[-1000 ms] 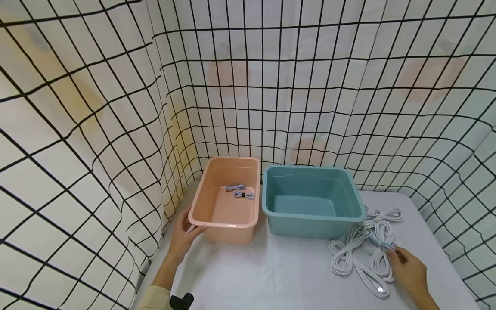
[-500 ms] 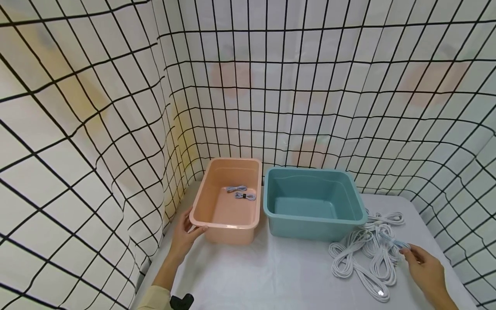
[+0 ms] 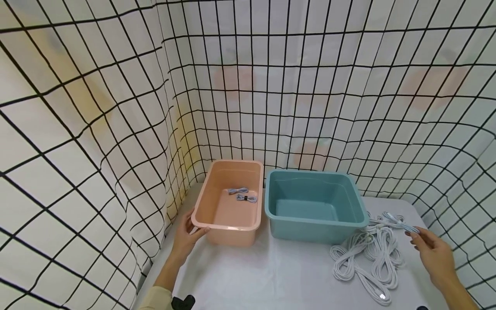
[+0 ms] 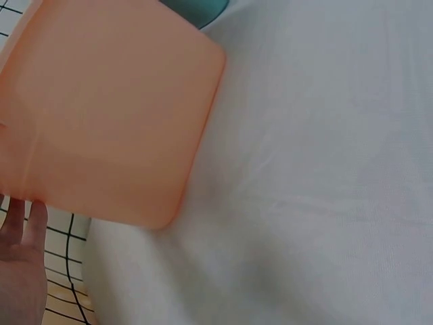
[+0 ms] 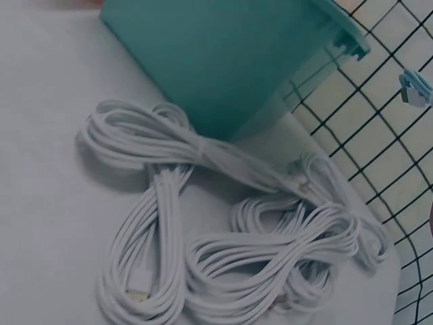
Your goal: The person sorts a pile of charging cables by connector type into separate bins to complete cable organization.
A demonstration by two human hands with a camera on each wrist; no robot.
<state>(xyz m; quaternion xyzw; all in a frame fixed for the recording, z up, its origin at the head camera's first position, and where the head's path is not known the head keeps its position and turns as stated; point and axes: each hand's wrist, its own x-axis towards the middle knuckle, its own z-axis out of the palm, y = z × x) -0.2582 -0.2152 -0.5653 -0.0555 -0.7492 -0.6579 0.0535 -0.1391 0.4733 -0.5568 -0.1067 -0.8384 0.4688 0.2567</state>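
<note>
At the near left corner of the orange basin (image 3: 232, 237), my left hand (image 3: 184, 242) holds the rim, thumb along the front and fingers at the side. Two small bundled cables lie inside: one pale blue cable (image 3: 237, 190) and, nearer, a cable with a black tie (image 3: 246, 198). My right hand (image 3: 437, 257) pinches one end of a light blue cable (image 3: 403, 224), above the white cables (image 3: 383, 254). A plug end of this blue cable (image 5: 415, 89) shows at the right wrist view's edge, where the fingers are out of frame.
A teal basin (image 3: 317, 230) stands right of the orange one, with nothing inside. Several coiled white cables (image 5: 270, 261) overlap beside its near right corner. Black wire mesh (image 3: 294, 103) closes the back and both sides of the white-covered table (image 3: 279, 275).
My right hand has drawn the light blue cable off the white bundles, up and to the right. My left hand stays at the orange basin's corner. The view has shifted slightly.
</note>
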